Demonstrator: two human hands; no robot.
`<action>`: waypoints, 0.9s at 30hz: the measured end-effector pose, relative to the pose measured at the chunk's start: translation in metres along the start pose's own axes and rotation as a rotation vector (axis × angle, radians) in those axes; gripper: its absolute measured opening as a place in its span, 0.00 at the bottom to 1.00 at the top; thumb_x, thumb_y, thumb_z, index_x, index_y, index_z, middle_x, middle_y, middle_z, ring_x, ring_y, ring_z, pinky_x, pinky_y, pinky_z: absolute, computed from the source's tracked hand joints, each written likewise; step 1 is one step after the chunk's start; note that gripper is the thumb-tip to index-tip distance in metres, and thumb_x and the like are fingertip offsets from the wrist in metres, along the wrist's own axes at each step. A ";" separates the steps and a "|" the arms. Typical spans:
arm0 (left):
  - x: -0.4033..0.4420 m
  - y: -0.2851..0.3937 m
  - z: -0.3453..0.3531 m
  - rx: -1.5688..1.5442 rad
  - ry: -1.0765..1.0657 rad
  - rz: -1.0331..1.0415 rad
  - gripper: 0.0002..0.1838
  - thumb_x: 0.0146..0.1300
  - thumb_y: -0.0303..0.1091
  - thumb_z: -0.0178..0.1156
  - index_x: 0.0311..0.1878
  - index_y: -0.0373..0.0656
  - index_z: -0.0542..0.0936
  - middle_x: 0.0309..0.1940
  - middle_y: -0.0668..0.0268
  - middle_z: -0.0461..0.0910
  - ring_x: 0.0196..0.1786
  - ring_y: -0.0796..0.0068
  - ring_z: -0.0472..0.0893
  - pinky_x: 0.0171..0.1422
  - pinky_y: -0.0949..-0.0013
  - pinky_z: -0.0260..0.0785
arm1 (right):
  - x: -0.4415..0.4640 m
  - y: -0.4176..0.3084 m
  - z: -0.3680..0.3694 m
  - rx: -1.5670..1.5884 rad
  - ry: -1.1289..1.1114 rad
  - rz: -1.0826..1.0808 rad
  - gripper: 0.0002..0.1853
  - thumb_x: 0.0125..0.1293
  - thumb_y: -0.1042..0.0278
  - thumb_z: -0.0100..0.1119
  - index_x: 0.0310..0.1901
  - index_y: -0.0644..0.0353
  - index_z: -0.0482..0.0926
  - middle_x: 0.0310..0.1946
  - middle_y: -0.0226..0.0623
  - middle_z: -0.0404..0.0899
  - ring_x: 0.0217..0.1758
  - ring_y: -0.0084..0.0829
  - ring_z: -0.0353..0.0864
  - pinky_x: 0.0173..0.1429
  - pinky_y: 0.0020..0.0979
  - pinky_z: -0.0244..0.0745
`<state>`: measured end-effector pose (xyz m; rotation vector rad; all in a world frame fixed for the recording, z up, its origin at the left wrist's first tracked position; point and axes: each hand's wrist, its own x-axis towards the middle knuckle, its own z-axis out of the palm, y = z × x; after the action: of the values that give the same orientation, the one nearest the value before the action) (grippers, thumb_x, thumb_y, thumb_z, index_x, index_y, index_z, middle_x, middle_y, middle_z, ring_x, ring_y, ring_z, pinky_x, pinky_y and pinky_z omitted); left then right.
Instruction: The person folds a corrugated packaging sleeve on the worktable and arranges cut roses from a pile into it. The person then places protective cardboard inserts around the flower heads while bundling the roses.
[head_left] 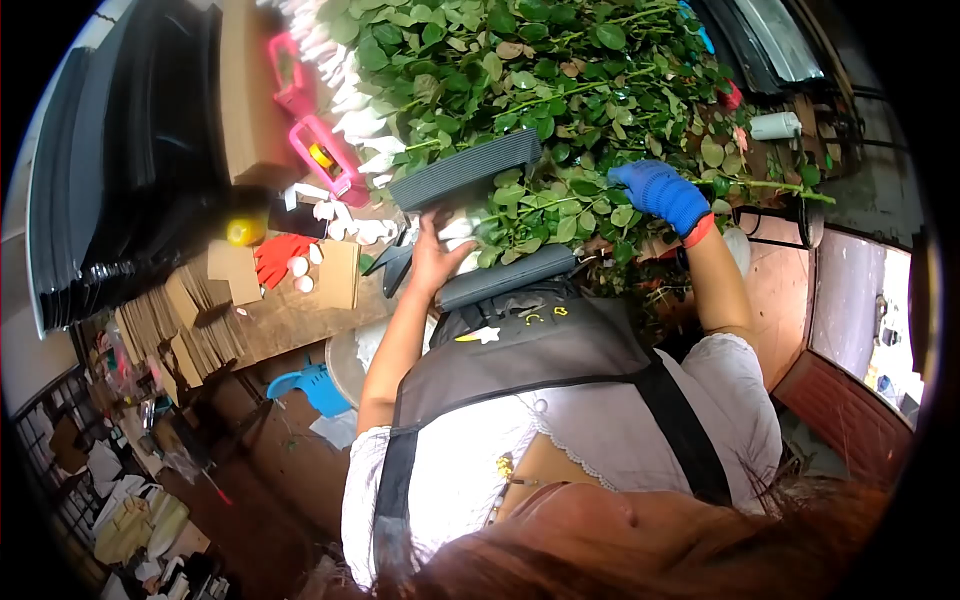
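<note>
My bare left hand point(436, 256) is curved around white-covered rose heads point(459, 229), thumb on one side and fingers on the other. Just beyond its fingertips stands a ridged dark grey board point(466, 168), tilted. My right hand point(664, 196), in a blue knitted glove with a red cuff, is closed over leafy rose stems point(560, 200). A cut stem point(775, 187) sticks out to its right. Between my arms, close to my apron, lies a dark grey padded roll point(508, 277). Where the right fingers close is partly hidden by leaves.
A big heap of leafy roses point(540, 60) covers the far table. To the left are pink tape dispensers point(328, 160), scissors point(396, 262), a red glove point(285, 260) and cardboard pieces point(180, 330). Black sheets point(130, 150) are stacked at far left; a blue basket point(312, 388) sits below.
</note>
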<state>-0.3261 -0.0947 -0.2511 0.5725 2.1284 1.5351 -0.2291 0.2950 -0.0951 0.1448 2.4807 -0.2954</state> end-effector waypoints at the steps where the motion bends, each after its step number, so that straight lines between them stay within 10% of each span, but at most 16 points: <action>1: 0.001 -0.006 0.003 -0.047 -0.004 -0.010 0.38 0.56 0.29 0.76 0.69 0.42 0.67 0.59 0.57 0.77 0.57 0.67 0.80 0.61 0.64 0.76 | -0.001 0.002 0.000 -0.016 0.030 0.013 0.16 0.64 0.66 0.62 0.55 0.52 0.82 0.49 0.46 0.85 0.51 0.49 0.84 0.57 0.45 0.79; 10: 0.001 0.014 -0.006 0.142 -0.165 0.076 0.25 0.62 0.33 0.70 0.61 0.43 0.76 0.56 0.56 0.78 0.54 0.55 0.80 0.56 0.62 0.75 | 0.058 0.044 0.079 -0.371 0.092 0.080 0.11 0.68 0.63 0.52 0.48 0.47 0.82 0.40 0.39 0.85 0.46 0.44 0.86 0.48 0.47 0.80; 15: 0.002 0.009 -0.003 0.222 -0.190 0.087 0.24 0.64 0.34 0.66 0.62 0.41 0.72 0.57 0.53 0.74 0.56 0.48 0.76 0.61 0.56 0.71 | 0.075 -0.031 -0.068 0.025 0.735 -0.025 0.11 0.69 0.59 0.55 0.47 0.51 0.82 0.43 0.37 0.84 0.48 0.44 0.84 0.51 0.44 0.79; 18: 0.005 0.007 -0.004 0.282 -0.179 0.171 0.23 0.65 0.36 0.64 0.62 0.42 0.72 0.57 0.52 0.73 0.57 0.46 0.76 0.62 0.54 0.70 | 0.155 -0.006 -0.090 -0.253 1.076 -0.014 0.11 0.65 0.62 0.59 0.46 0.51 0.82 0.44 0.35 0.83 0.52 0.41 0.82 0.59 0.45 0.74; 23: 0.002 0.008 -0.002 0.299 -0.162 0.140 0.22 0.66 0.36 0.63 0.61 0.41 0.72 0.54 0.50 0.73 0.58 0.46 0.75 0.62 0.53 0.69 | 0.182 -0.009 -0.134 -0.421 0.663 0.129 0.16 0.57 0.63 0.65 0.49 0.51 0.82 0.49 0.34 0.81 0.60 0.37 0.77 0.69 0.47 0.63; 27: 0.001 0.012 0.003 0.293 -0.094 0.112 0.17 0.69 0.35 0.61 0.58 0.41 0.75 0.50 0.51 0.74 0.50 0.48 0.78 0.56 0.55 0.71 | 0.106 -0.021 -0.180 -0.387 1.635 -0.235 0.23 0.58 0.71 0.62 0.57 0.45 0.79 0.47 0.35 0.82 0.52 0.40 0.79 0.64 0.45 0.72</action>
<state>-0.3244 -0.0880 -0.2404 0.8599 2.2967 1.2302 -0.4216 0.3229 -0.0155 -0.1598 4.1044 0.4415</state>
